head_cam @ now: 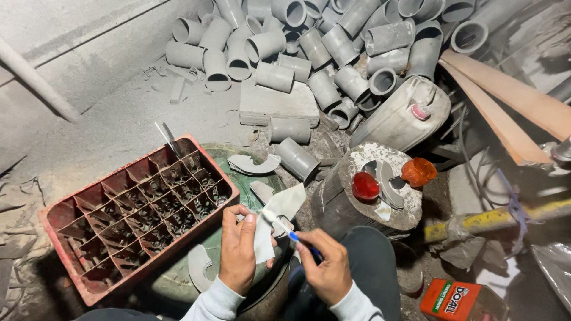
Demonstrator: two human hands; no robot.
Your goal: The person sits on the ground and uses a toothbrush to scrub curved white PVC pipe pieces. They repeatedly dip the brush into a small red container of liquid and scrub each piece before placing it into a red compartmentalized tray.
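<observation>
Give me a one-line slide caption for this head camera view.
Left hand holds a curved grey plastic piece while right hand applies a blue-tipped tool, beside a red divided crate.

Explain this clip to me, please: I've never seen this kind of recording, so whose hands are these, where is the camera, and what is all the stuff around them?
There is one picture, taken by a camera worn on a person's head, looking down at their own bare hands. The left hand holds a flat, pale grey cut piece. The right hand holds a blue-tipped pen against that piece. Beside the left hand sits a red compartmented crate. Farther back lies a heap of grey pipe elbows, with a dusty jerrycan beside it. A stump carries two reddish lenses.
</observation>
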